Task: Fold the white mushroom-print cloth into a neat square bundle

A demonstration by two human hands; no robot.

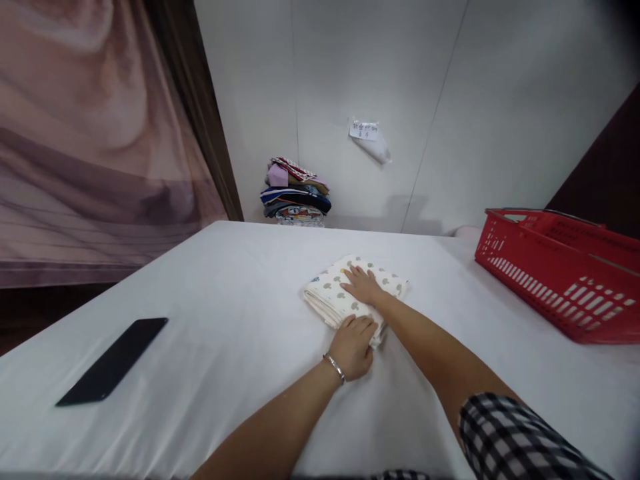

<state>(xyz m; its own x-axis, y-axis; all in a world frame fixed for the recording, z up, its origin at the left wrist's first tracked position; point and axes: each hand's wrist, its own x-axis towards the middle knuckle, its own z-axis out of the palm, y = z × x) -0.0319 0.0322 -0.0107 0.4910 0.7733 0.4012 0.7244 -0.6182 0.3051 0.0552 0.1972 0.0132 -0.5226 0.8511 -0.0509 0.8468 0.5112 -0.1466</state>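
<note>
A folded white cloth [330, 287] with grey mushroom-like prints lies on the white-covered table, its stacked layers showing along the left edge. My right hand [364, 285] rests flat on top of it with the fingers spread. At the cloth's near edge, my left hand [353, 347] has its fingers bent over the fabric and the thumb tucked low, gripping that edge. A silver bracelet [335, 369] circles the left wrist. Part of the cloth's near side is hidden under both hands.
A red plastic basket [550, 267] stands at the right of the table [225, 280]. On the left lies a flat black board [117, 360]. Beyond the far edge rises a pile of folded clothes [295, 193] against the wall. A pinkish curtain [100, 133] hangs at the left.
</note>
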